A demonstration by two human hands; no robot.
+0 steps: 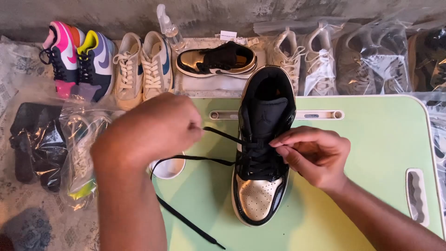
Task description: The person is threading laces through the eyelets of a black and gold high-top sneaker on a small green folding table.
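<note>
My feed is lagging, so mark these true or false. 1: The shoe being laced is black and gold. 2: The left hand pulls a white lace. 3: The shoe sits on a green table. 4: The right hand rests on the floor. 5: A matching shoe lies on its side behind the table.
1: True. The shoe is black with a gold toe.
2: False. The left hand pulls a black lace.
3: True. It stands on the pale green table.
4: False. The right hand is at the shoe's laces, pinching there.
5: True. The second black and gold shoe lies on its side there.
</note>
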